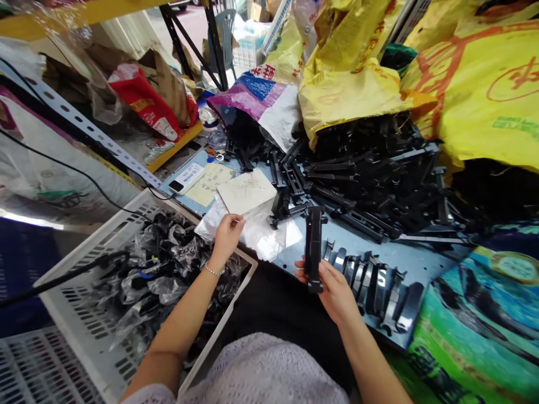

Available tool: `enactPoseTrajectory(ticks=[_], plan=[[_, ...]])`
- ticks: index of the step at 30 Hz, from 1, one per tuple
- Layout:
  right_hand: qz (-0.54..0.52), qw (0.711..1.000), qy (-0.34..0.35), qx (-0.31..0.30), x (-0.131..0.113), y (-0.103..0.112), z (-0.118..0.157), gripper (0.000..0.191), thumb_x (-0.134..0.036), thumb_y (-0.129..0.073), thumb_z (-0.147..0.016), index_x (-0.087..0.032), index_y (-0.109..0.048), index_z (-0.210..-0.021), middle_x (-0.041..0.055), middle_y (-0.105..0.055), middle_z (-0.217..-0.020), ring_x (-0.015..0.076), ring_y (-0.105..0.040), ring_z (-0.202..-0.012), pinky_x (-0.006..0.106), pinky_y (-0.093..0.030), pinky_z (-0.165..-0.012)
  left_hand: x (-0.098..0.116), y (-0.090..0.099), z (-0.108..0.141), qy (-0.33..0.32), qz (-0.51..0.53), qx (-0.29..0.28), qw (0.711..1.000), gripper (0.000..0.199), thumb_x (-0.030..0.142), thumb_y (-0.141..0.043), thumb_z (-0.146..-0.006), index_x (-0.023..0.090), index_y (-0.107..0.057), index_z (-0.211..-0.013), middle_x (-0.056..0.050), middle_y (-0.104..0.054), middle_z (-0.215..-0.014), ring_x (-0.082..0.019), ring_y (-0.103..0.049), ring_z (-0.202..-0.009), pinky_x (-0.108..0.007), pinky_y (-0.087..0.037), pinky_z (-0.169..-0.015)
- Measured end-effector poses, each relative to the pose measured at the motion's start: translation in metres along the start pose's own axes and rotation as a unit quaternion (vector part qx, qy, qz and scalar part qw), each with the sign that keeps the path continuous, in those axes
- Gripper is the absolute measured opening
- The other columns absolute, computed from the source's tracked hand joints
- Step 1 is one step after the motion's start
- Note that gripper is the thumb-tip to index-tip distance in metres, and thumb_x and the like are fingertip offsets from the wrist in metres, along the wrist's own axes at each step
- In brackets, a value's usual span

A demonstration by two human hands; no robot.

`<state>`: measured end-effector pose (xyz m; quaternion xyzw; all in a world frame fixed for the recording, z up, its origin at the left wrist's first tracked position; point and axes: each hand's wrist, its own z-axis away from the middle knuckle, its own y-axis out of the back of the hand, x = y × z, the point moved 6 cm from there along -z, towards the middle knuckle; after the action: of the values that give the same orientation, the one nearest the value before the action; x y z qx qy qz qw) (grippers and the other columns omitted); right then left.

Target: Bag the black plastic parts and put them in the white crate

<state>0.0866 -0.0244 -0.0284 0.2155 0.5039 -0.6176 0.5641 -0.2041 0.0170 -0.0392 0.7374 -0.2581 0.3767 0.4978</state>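
My right hand (334, 286) grips a long black plastic bracket-like part (314, 249), held upright over the table's front edge. Thumb and fingers of my left hand (227, 233) are pinched together above a pile of clear plastic bags (263, 233); whatever is between the fingertips is too small to make out. A pale square pad (247, 191) rests on those bags. Just right of my right hand, a row of similar black parts (370, 280) lies side by side on the blue tabletop (295, 255).
A white crate (95, 342) of bagged black parts stands at my left. Behind the tabletop, loose black parts (357, 185) spill from a yellow sack (349, 90). A green-blue sack (484, 314) sits at the right. A black cable (80, 174) crosses the left side.
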Motion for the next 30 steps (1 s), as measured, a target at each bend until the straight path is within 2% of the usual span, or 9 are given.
enactPoseTrajectory(ticks=[3,7,11,16,19,22,24,27,30], plan=[[-0.027,0.999,-0.023,-0.025,0.008,-0.018,-0.01,0.035,-0.049,-0.065,-0.086,-0.021,-0.072,-0.106,0.0111,-0.073,-0.109,0.0252,-0.07,-0.091,0.039,-0.056,-0.083,0.017,-0.012,0.012,-0.092,-0.108,-0.025,0.99,0.051,0.045,-0.076,-0.073,0.017,-0.058,-0.113,-0.014,-0.055,-0.117,-0.03,-0.052,-0.109,-0.045,-0.043,-0.094],[-0.043,0.998,-0.035,-0.035,0.016,-0.029,-0.019,0.035,-0.048,-0.064,-0.087,-0.019,-0.072,-0.105,0.0111,-0.073,-0.108,0.0237,-0.07,-0.088,0.037,-0.056,-0.081,0.02,-0.025,0.0,-0.1,-0.14,-0.051,0.984,0.016,0.031,-0.06,-0.089,0.019,-0.065,-0.097,-0.013,-0.061,-0.11,-0.03,-0.053,-0.108,-0.048,-0.039,-0.097],[-0.039,0.998,-0.032,-0.026,0.017,-0.028,-0.018,0.034,-0.047,-0.064,-0.088,-0.019,-0.072,-0.107,0.0107,-0.073,-0.107,0.0227,-0.07,-0.087,0.036,-0.055,-0.081,0.006,-0.01,-0.012,-0.043,-0.019,-0.038,0.998,0.017,0.033,-0.055,-0.092,0.019,-0.062,-0.097,-0.007,-0.062,-0.096,-0.021,-0.059,-0.089,-0.035,-0.048,-0.083],[-0.044,0.998,-0.043,-0.028,0.022,-0.029,-0.016,0.036,-0.048,-0.065,-0.086,-0.019,-0.072,-0.106,0.0112,-0.074,-0.106,0.0222,-0.07,-0.087,0.034,-0.055,-0.079,-0.006,-0.001,0.002,-0.08,-0.062,-0.079,0.992,0.012,0.029,-0.063,-0.085,0.02,-0.069,-0.091,-0.01,-0.064,-0.102,-0.025,-0.058,-0.101,-0.042,-0.045,-0.093],[-0.048,0.997,-0.042,-0.051,0.024,-0.04,-0.018,0.033,-0.047,-0.065,-0.086,-0.02,-0.073,-0.104,0.0109,-0.073,-0.11,0.021,-0.07,-0.085,0.032,-0.054,-0.076,-0.017,0.004,-0.001,0.055,0.123,-0.056,0.989,0.017,0.034,-0.066,-0.082,0.018,-0.07,-0.077,-0.006,-0.066,-0.084,-0.02,-0.06,-0.084,-0.036,-0.048,-0.082],[-0.05,0.994,-0.038,-0.086,0.023,-0.054,-0.021,0.035,-0.046,-0.063,-0.088,-0.02,-0.072,-0.109,0.0108,-0.072,-0.112,0.0192,-0.068,-0.082,0.03,-0.051,-0.07,-0.015,-0.011,0.005,0.222,0.331,-0.121,0.909,0.028,0.04,-0.077,-0.072,0.015,-0.073,-0.082,-0.006,-0.068,-0.081,-0.016,-0.06,-0.073,-0.031,-0.048,-0.072],[-0.051,0.992,-0.034,-0.107,0.022,-0.063,-0.023,0.037,-0.046,-0.062,-0.088,-0.019,-0.071,-0.112,0.01,-0.073,-0.102,0.0191,-0.067,-0.079,0.029,-0.05,-0.068,-0.002,-0.021,0.012,0.247,0.388,-0.159,0.874,0.031,0.039,-0.079,-0.07,0.013,-0.074,-0.085,-0.007,-0.069,-0.086,-0.015,-0.06,-0.074,-0.028,-0.047,-0.07],[-0.045,0.994,-0.013,-0.099,0.02,-0.071,-0.027,0.038,-0.048,-0.063,-0.087,-0.02,-0.071,-0.112,0.0074,-0.072,-0.092,0.02,-0.067,-0.077,0.031,-0.051,-0.069,0.012,-0.023,0.018,0.197,0.357,-0.098,0.908,0.023,0.032,-0.081,-0.068,0.013,-0.069,-0.071,-0.003,-0.065,-0.076,-0.012,-0.056,-0.069,-0.024,-0.043,-0.066],[-0.017,0.997,0.019,-0.071,0.014,-0.072,-0.029,0.038,-0.05,-0.064,-0.085,-0.022,-0.072,-0.11,0.0084,-0.069,-0.108,0.0211,-0.067,-0.077,0.036,-0.053,-0.073,0.02,-0.022,0.025,0.15,0.268,-0.037,0.951,0.022,0.028,-0.081,-0.066,0.015,-0.064,-0.067,0.0,-0.061,-0.07,-0.012,-0.055,-0.066,-0.024,-0.043,-0.064]])
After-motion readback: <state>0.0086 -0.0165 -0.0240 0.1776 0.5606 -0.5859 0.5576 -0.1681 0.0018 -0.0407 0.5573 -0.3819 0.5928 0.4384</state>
